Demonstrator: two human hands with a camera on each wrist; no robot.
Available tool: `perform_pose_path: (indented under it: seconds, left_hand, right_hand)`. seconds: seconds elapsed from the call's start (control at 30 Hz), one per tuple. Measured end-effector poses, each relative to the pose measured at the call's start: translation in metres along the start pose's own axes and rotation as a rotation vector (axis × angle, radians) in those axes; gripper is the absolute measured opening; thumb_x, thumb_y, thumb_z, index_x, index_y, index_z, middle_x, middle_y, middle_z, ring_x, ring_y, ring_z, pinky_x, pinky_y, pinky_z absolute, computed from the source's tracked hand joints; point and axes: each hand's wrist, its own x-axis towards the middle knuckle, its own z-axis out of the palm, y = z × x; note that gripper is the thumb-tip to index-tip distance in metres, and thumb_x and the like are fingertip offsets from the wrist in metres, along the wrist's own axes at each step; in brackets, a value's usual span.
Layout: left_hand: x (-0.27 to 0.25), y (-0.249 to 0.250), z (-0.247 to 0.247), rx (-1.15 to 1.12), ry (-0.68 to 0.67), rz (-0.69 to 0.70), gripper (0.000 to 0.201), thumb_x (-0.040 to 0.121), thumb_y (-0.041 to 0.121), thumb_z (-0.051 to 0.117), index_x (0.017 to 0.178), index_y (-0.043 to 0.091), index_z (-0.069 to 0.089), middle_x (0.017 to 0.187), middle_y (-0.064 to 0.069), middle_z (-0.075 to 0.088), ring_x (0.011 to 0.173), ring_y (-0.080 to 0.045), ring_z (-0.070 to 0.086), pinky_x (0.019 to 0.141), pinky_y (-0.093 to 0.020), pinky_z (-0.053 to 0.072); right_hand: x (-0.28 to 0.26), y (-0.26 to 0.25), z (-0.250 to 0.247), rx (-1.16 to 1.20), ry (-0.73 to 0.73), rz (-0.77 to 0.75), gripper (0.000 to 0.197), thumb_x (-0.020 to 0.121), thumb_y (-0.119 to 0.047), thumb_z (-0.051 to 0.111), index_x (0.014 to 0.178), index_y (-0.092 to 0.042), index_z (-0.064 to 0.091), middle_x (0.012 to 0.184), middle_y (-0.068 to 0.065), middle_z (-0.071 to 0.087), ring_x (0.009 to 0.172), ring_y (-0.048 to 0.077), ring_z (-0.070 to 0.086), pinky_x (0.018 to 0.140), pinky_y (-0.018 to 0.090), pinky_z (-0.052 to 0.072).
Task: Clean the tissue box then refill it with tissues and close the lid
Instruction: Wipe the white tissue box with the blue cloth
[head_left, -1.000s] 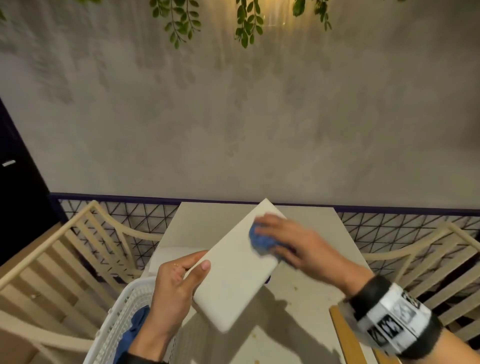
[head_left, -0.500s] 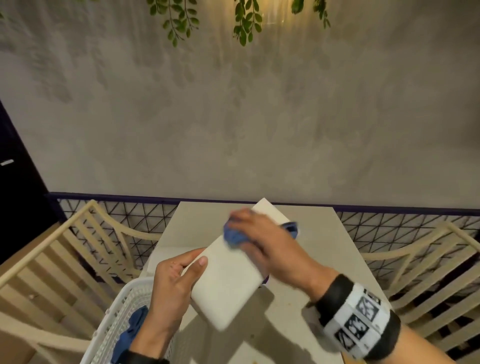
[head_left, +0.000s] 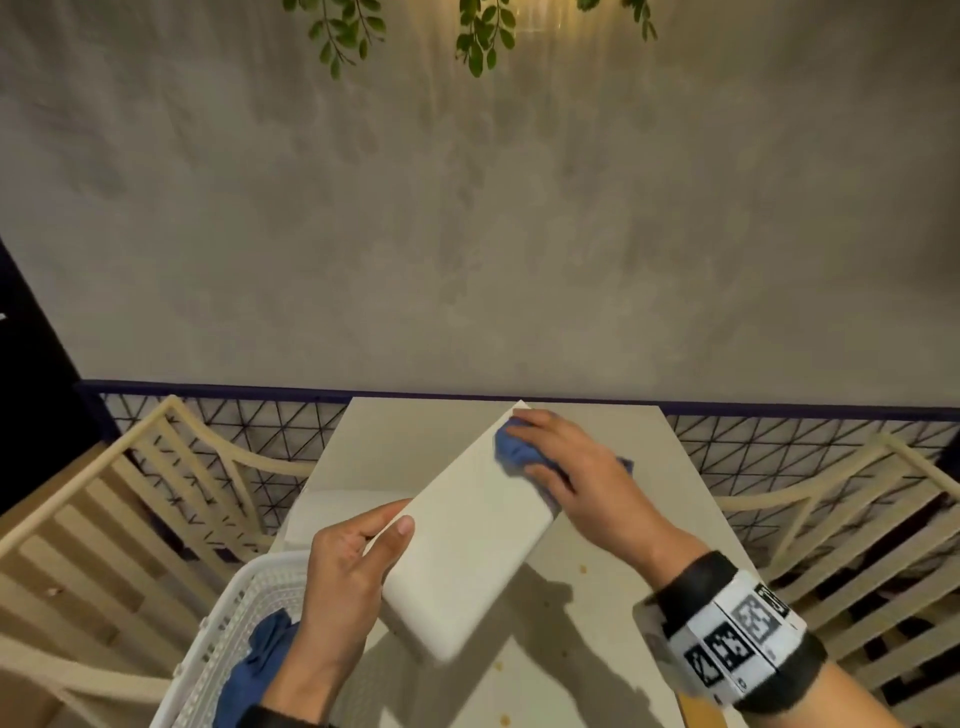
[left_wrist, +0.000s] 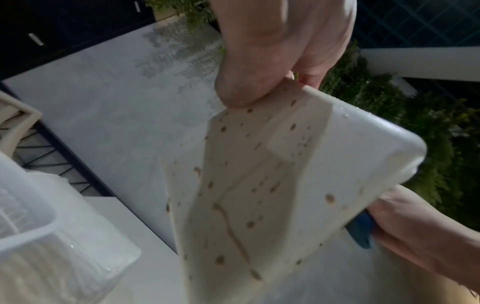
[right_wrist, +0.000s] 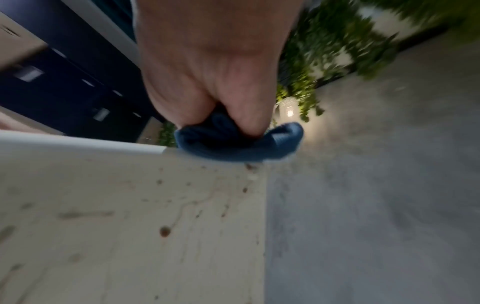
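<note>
A white rectangular tissue box is held tilted above the table. My left hand grips its near left edge, thumb on top. My right hand presses a crumpled blue cloth onto the box's far end. In the left wrist view the box shows brown spots and drip marks inside, with the blue cloth at its far edge. In the right wrist view my fingers bunch the cloth against the box's spotted side.
A white perforated basket with another blue cloth in it stands at the table's near left. A pack of tissues lies behind my left hand. Slatted chairs flank the table on both sides, and a concrete wall rises behind.
My right hand has slid the blue cloth along the box from its right edge up to its far corner. The left hand keeps the box in the same hold.
</note>
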Motion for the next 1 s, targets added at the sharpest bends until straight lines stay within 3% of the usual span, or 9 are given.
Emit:
perform_pose_path:
  seconds: [0.07, 0.2, 0.37, 0.47, 0.6, 0.73, 0.83, 0.93, 1.0]
  left_hand:
    - [0.003, 0.0, 0.002, 0.008, 0.0, -0.009, 0.025, 0.074, 0.011, 0.064, 0.077, 0.028, 0.082, 0.08, -0.001, 0.079, 0.073, -0.012, 0.073, 0.065, -0.019, 0.057]
    - [0.005, 0.003, 0.002, -0.021, -0.053, -0.023, 0.039, 0.082, -0.004, 0.055, 0.074, 0.023, 0.082, 0.077, -0.005, 0.079, 0.067, -0.012, 0.071, 0.061, -0.019, 0.058]
    - [-0.001, 0.01, -0.004, -0.008, -0.055, 0.009, 0.042, 0.081, -0.002, 0.055, 0.071, 0.028, 0.082, 0.077, -0.001, 0.079, 0.069, -0.009, 0.072, 0.059, -0.016, 0.057]
    - [-0.003, 0.014, -0.009, -0.016, -0.032, 0.057, 0.036, 0.077, 0.003, 0.057, 0.072, 0.029, 0.081, 0.08, 0.0, 0.08, 0.072, -0.009, 0.073, 0.063, -0.016, 0.058]
    - [-0.006, 0.018, -0.018, -0.037, 0.014, 0.081, 0.034, 0.072, 0.002, 0.058, 0.067, 0.027, 0.081, 0.075, -0.001, 0.079, 0.066, -0.007, 0.072, 0.059, -0.014, 0.057]
    - [-0.008, 0.011, -0.028, 0.053, 0.038, 0.003, 0.049, 0.08, -0.017, 0.057, 0.057, 0.02, 0.08, 0.064, -0.002, 0.077, 0.056, -0.004, 0.069, 0.051, -0.012, 0.054]
    - [-0.009, 0.007, -0.033, 0.074, -0.044, -0.051, 0.015, 0.071, 0.013, 0.082, 0.059, 0.02, 0.08, 0.063, -0.001, 0.076, 0.056, -0.003, 0.068, 0.05, -0.012, 0.052]
    - [-0.001, -0.001, -0.048, 0.218, -0.328, -0.241, 0.066, 0.028, 0.051, 0.093, 0.076, 0.009, 0.079, 0.081, -0.013, 0.077, 0.07, -0.014, 0.071, 0.06, -0.018, 0.055]
    - [0.007, 0.004, -0.041, 0.4, -0.507, -0.329, 0.064, 0.047, 0.042, 0.09, 0.097, 0.007, 0.072, 0.104, -0.018, 0.074, 0.093, -0.024, 0.072, 0.079, -0.028, 0.055]
  right_hand:
    - [-0.007, -0.009, 0.007, 0.021, 0.058, -0.021, 0.043, 0.094, -0.037, 0.039, 0.12, -0.009, 0.059, 0.129, -0.002, 0.052, 0.125, 0.018, 0.045, 0.106, 0.033, 0.03]
    - [-0.033, -0.042, 0.028, 0.048, -0.247, -0.378, 0.037, 0.098, -0.03, 0.036, 0.121, -0.009, 0.057, 0.134, 0.011, 0.053, 0.128, 0.021, 0.04, 0.111, 0.022, 0.024]
    - [0.005, 0.01, -0.013, -0.026, -0.076, -0.066, 0.039, 0.096, -0.036, 0.042, 0.13, -0.018, 0.051, 0.14, -0.009, 0.04, 0.125, -0.004, 0.033, 0.107, 0.018, 0.03]
    - [0.033, 0.014, -0.033, -0.004, -0.211, -0.014, 0.04, 0.091, -0.025, 0.049, 0.131, -0.021, 0.049, 0.14, -0.005, 0.042, 0.12, -0.001, 0.039, 0.099, 0.005, 0.028]
    - [0.054, 0.001, -0.054, 0.199, -0.385, 0.054, 0.031, 0.087, -0.039, 0.049, 0.118, -0.037, 0.045, 0.117, -0.014, 0.052, 0.1, 0.0, 0.053, 0.084, 0.015, 0.043]
    - [0.039, -0.006, -0.053, 0.282, -0.479, -0.033, 0.031, 0.084, -0.019, 0.058, 0.114, -0.021, 0.051, 0.109, -0.011, 0.053, 0.097, 0.001, 0.054, 0.084, 0.013, 0.044]
    - [0.026, -0.01, -0.05, 0.284, -0.493, -0.077, 0.029, 0.083, -0.024, 0.058, 0.112, -0.023, 0.054, 0.108, -0.006, 0.053, 0.099, 0.008, 0.053, 0.088, 0.021, 0.045]
    - [0.022, -0.013, -0.047, 0.153, -0.493, -0.145, 0.027, 0.086, -0.018, 0.059, 0.109, -0.029, 0.055, 0.103, -0.004, 0.05, 0.095, 0.003, 0.049, 0.086, 0.018, 0.04]
    - [0.023, -0.019, -0.046, 0.057, -0.508, -0.19, 0.026, 0.088, -0.016, 0.06, 0.111, -0.027, 0.056, 0.102, -0.002, 0.048, 0.092, -0.002, 0.044, 0.083, 0.01, 0.035]
